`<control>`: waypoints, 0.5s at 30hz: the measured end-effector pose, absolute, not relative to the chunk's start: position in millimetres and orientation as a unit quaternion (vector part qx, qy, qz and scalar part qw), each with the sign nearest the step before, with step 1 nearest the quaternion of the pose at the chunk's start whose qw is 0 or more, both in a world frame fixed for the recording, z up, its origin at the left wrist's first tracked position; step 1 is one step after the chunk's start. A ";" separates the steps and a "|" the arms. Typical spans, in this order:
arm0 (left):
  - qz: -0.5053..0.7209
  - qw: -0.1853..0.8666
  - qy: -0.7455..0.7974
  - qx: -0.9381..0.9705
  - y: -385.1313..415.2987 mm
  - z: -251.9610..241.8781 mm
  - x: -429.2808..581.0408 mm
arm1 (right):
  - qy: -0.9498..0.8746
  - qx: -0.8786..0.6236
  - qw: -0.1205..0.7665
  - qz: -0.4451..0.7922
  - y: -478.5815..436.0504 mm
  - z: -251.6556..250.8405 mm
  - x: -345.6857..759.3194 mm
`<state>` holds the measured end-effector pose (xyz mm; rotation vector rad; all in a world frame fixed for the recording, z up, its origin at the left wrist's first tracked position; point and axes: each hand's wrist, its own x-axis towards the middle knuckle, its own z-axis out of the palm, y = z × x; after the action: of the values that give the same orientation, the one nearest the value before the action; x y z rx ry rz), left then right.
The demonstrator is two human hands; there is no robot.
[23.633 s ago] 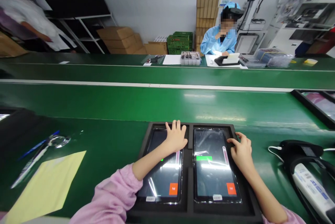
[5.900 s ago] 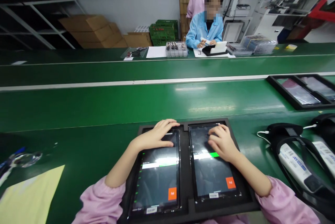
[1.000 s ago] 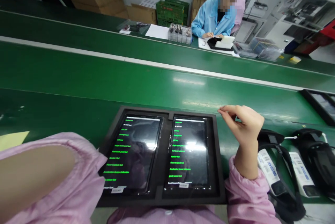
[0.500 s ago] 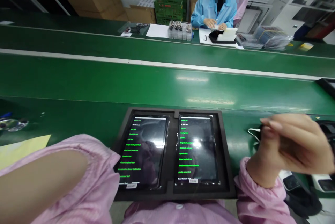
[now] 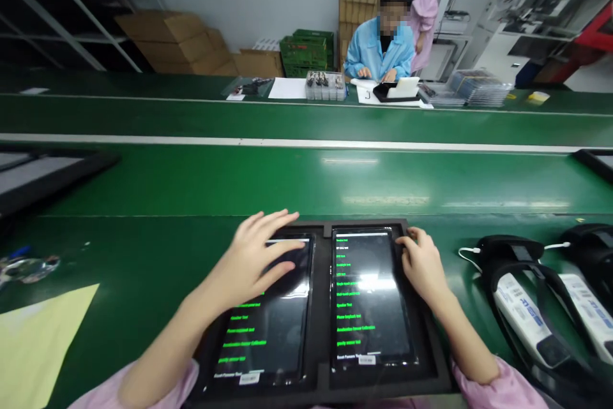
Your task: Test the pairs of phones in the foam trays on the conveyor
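Note:
My left hand (image 5: 256, 259) is open, fingers spread, over the upper part of the left tablet (image 5: 282, 339) and covering some of its screen. I cannot tell whether the fingertips touch the glass. The right tablet (image 5: 368, 307) lies beside it, its dark screen showing a list of mostly green test lines. Both tablets sit in recesses of a black tray (image 5: 323, 332). My right hand (image 5: 424, 265) is at the tray's upper right edge, fingers bent around the rim beside the right tablet.
Headsets with black straps and white side parts (image 5: 524, 313) lie at right, joined to white cables. Yellow paper (image 5: 48, 339) is at left. Black-framed trays (image 5: 52, 173) rest on the green belt (image 5: 297, 179). Across it sits a person in blue (image 5: 378, 52), beside stacked clear trays (image 5: 479, 87).
Both hands have moved inward to the tray: my left over the left tablet, my right onto the right edge. The view has shifted, showing the headsets more fully and a black-framed tray at left.

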<state>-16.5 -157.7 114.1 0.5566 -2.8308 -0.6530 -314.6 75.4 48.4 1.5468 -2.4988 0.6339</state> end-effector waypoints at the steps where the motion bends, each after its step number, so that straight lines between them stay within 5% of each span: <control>1: -0.202 0.073 -0.962 0.169 -161.7 110.4 -27.5 | -0.845 0.491 0.060 0.204 77.5 35.2 -312.2; 7: -0.243 -0.062 -0.957 0.143 -179.6 78.2 -58.3 | -0.821 0.446 0.014 0.356 75.7 -1.1 -316.9; 15: -0.248 -0.049 -0.957 0.145 -175.7 73.7 -58.0 | -0.814 0.425 -0.001 0.397 67.1 -1.1 -324.6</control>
<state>-58.0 -175.7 73.7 0.4697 -3.1022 -0.8037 -324.6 67.1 -1.1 1.3345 -2.5569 1.2481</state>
